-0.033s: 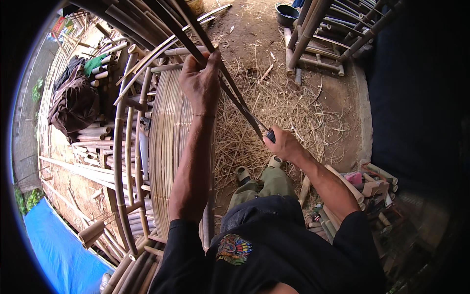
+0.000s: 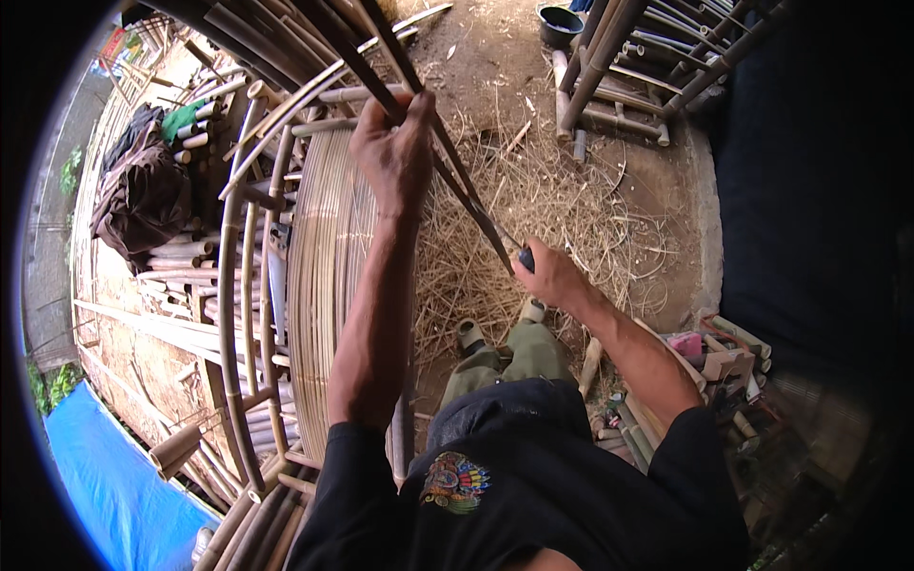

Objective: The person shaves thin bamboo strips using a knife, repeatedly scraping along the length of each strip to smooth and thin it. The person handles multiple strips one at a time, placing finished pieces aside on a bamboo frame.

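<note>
My left hand (image 2: 392, 147), arm stretched forward, is closed around a long dark bamboo strip (image 2: 357, 62). A second dark strip (image 2: 395, 52) runs beside it, and the two come close together towards my right hand. My right hand (image 2: 552, 274) is closed on the black handle of a knife (image 2: 526, 258) near the strips' lower end. The thin blade points away from me along the strips; part of it is hidden against them, so I cannot tell whether it cuts in.
Left of my legs stands a bamboo bench (image 2: 319, 247) with a slatted top. Shavings (image 2: 533, 190) litter the ground ahead. A bamboo frame (image 2: 619, 76) and a black basin (image 2: 559, 27) stand at far right. Bamboo offcuts (image 2: 633, 428) lie by my right elbow; a blue tarp (image 2: 114, 476) is at lower left.
My left hand has shifted very slightly to the right with the strips. My right hand keeps its hold on the knife, almost in the same place.
</note>
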The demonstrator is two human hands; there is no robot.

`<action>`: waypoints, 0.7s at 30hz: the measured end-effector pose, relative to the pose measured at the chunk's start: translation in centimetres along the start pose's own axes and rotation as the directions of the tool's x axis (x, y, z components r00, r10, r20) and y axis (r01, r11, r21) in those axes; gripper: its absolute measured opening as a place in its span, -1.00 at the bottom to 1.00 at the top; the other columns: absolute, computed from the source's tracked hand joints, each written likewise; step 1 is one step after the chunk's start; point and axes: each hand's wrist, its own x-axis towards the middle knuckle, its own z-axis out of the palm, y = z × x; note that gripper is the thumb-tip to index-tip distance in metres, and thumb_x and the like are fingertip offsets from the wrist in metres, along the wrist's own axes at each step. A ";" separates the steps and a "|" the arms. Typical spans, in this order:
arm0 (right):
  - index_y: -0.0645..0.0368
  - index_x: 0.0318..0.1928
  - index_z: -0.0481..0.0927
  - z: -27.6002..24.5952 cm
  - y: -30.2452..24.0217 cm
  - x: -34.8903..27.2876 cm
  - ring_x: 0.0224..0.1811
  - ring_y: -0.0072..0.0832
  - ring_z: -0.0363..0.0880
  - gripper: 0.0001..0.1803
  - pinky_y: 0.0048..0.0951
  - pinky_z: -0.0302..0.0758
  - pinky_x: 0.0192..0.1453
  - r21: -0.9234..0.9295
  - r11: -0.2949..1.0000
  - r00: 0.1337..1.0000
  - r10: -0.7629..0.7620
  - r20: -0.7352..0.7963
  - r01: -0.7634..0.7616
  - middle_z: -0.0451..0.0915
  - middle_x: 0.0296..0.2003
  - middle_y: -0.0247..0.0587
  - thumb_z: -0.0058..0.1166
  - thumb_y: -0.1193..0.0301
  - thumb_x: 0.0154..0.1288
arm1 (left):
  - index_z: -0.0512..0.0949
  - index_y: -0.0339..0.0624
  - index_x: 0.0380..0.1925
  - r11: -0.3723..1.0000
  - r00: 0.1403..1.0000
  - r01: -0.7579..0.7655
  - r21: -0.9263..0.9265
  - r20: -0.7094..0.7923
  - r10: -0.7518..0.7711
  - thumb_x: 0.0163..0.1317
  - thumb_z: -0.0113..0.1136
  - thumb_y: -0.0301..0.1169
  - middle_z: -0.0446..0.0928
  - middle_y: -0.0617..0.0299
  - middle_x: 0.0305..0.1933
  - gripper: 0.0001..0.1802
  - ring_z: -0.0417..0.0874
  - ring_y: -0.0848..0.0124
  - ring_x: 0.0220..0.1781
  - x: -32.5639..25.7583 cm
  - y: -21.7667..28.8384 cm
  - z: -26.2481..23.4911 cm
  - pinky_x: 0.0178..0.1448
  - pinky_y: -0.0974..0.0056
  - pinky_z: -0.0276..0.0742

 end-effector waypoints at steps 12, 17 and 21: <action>0.33 -0.02 0.41 4.1 5.0 3.4 -0.25 0.04 0.65 -0.50 -0.11 0.56 -0.10 -0.012 0.973 0.931 0.225 0.289 -0.231 0.62 -0.33 0.22 0.06 0.12 0.28 | 0.60 -0.30 -0.26 0.999 0.986 0.015 -0.051 -0.166 -0.024 0.15 0.40 -0.42 0.63 0.25 -0.38 -0.77 0.61 0.52 -0.32 2.1 -3.0 -0.2 -0.13 0.45 0.49; 0.39 -0.10 0.42 1.7 4.8 6.4 -0.20 0.11 0.63 -0.54 -0.08 0.55 -0.07 -0.020 0.974 0.909 0.219 0.356 -0.227 0.61 -0.30 0.27 0.04 0.15 0.32 | 0.57 -0.28 -0.17 0.946 0.992 0.081 0.314 -0.113 -0.047 0.05 0.49 -0.23 0.55 0.13 -0.21 -0.55 0.55 0.33 -0.07 1.5 -5.9 -1.4 0.01 0.23 0.47; 0.36 -0.11 0.37 1.7 5.6 7.9 -0.23 0.10 0.63 -0.57 -0.03 0.54 -0.11 -0.074 0.982 0.892 0.190 0.409 -0.175 0.61 -0.35 0.23 0.02 0.17 0.34 | 0.60 -0.28 -0.27 0.930 0.943 0.333 0.158 -0.047 -0.330 0.15 0.40 -0.42 0.62 0.29 -0.35 -0.79 0.57 0.57 -0.33 -2.7 -11.2 -1.3 -0.18 0.48 0.47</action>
